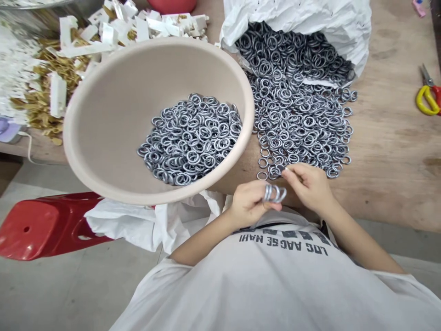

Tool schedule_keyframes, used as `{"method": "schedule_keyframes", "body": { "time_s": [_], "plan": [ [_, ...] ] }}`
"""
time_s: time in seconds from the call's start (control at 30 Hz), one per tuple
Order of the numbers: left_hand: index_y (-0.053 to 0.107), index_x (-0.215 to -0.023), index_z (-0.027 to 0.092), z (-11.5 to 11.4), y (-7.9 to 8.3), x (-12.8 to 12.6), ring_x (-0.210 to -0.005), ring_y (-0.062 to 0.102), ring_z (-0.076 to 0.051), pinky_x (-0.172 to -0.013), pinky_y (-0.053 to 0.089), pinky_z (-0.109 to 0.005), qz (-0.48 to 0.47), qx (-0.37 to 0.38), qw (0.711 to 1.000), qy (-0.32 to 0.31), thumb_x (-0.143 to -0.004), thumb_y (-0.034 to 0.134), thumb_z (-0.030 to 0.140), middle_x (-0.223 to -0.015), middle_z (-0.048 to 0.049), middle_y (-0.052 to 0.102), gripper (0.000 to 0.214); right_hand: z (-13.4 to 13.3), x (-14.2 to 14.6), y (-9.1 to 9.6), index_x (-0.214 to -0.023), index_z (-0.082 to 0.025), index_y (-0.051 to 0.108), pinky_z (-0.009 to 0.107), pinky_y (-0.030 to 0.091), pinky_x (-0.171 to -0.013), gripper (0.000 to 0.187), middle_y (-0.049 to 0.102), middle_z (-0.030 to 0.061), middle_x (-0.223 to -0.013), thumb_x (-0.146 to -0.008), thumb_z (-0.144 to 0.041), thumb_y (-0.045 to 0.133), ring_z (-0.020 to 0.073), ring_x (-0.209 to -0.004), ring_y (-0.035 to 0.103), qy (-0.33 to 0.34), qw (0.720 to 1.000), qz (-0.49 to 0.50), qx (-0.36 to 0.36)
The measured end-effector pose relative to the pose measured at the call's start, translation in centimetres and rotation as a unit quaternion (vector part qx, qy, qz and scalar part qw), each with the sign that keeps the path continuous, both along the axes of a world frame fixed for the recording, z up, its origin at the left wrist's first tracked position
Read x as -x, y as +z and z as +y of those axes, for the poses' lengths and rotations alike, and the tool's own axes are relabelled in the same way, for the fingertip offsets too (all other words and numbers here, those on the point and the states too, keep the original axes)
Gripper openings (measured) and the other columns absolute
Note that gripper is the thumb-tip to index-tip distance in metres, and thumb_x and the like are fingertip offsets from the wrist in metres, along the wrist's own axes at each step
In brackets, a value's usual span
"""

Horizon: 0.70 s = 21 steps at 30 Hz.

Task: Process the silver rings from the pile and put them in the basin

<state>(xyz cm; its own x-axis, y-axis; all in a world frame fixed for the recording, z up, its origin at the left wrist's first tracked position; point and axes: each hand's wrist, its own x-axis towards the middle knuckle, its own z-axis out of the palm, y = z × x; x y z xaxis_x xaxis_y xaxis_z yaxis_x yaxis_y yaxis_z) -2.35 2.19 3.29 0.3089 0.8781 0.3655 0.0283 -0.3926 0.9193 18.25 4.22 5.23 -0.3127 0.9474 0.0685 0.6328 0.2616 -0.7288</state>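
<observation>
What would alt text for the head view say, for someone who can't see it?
A person's left hand holds several silvery rings; the right hand is at the near edge of a ring pile spilling from a white bag onto a brown table. At left, a beige basin holds more rings; scissors lie at far right.

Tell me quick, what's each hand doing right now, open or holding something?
Left hand: closed, holding several gray rings.
Right hand: at the near edge of the ring pile; cannot tell whether it grips a ring.
</observation>
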Motion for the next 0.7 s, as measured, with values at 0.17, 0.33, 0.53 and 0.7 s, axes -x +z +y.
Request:
{"method": "schedule_keyframes", "body": {
  "time_s": [0.17, 0.33, 0.53, 0.7],
  "plan": [
    [0.067, -0.087, 0.02, 0.1, -1.3, 0.9, -0.067, 0.065, -0.014, -0.069, 0.054, -0.027, -0.105, 0.127, 0.98, 0.111, -0.086, 0.074, 0.036, -0.076, -0.0018, 0.07, 0.018, 1.4, 0.1, -0.7, -0.093, -0.021, 0.07, 0.029, 0.042, -0.071, 0.034, 0.069, 0.0036, -0.083, -0.1, -0.047, 0.05, 0.018, -0.077, 0.063, -0.043, 0.999, -0.027, -0.009],
    [0.064, -0.078, 0.018, 0.2, -3.4, 1.5, -0.064, 0.06, -0.012, -0.067, 0.052, -0.026, -0.153, 0.198, 0.952, 0.173, -0.088, 0.071, 0.04, -0.069, 0.0005, 0.065, 0.025, 2.2, 2.7, -0.2, -0.109, -0.024, 0.069, 0.03, 0.038, -0.065, 0.029, 0.07, 0.0053, -0.102, -0.097, -0.048, 0.056, 0.0213, -0.085, 0.066, 0.027, 0.976, -0.216, -0.023],
    [0.075, -0.085, 0.017, 0.0, -3.2, 1.8, -0.069, 0.062, -0.013, -0.071, 0.053, -0.026, -0.087, 0.209, 0.953, 0.201, -0.09, 0.068, 0.045, -0.075, -0.0024, 0.07, 0.029, 3.5, 5.4, -0.5, -0.114, -0.025, 0.067, 0.032, 0.032, -0.06, 0.024, 0.068, 0.0079, -0.109, -0.1, -0.032, 0.049, 0.0227, -0.089, 0.067, 0.067, 0.938, -0.339, -0.025],
    [0.073, -0.098, 0.018, 0.8, -2.8, 2.1, -0.084, 0.067, -0.017, -0.085, 0.055, -0.032, 0.072, 0.082, 0.967, 0.231, -0.091, 0.067, 0.038, -0.09, -0.0043, 0.074, 0.023, 3.7, 4.9, -0.8, -0.117, -0.025, 0.065, 0.032, 0.033, -0.06, 0.026, 0.068, 0.0063, -0.109, -0.1, -0.033, 0.048, 0.0218, -0.085, 0.066, 0.038, 0.955, -0.292, -0.036]
  ]
}}
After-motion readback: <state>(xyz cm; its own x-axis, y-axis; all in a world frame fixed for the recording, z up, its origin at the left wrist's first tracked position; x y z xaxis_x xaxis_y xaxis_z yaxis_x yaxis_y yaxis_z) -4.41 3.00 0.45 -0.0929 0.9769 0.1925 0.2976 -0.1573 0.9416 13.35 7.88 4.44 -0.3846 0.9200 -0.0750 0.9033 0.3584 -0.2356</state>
